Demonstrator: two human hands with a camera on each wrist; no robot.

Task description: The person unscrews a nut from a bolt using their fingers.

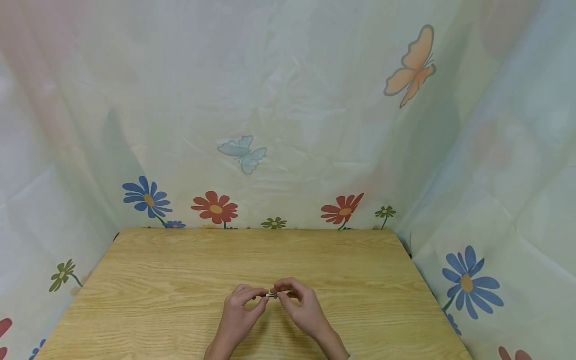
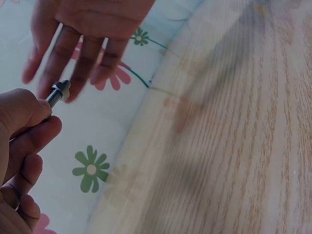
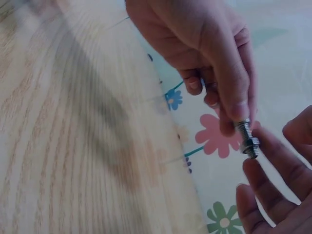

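My left hand (image 1: 237, 311) pinches a small metal bolt (image 2: 52, 99) between thumb and forefinger, its threaded end pointing out toward the other hand. A nut (image 2: 62, 89) sits on the threads close to that free end. In the right wrist view the nut (image 3: 250, 145) shows just beyond the pinching thumb, and the bolt's head is hidden in the grip. My right hand (image 1: 307, 309) is beside the threaded end, its fingers (image 3: 275, 156) extended and the fingertips right at the nut. Its thumb (image 3: 298, 129) stands apart from the bolt.
Both hands are above a light wood-grain table (image 1: 189, 260), near its front. A printed curtain (image 1: 297, 100) with flowers and butterflies hangs along the back and both sides of the table.
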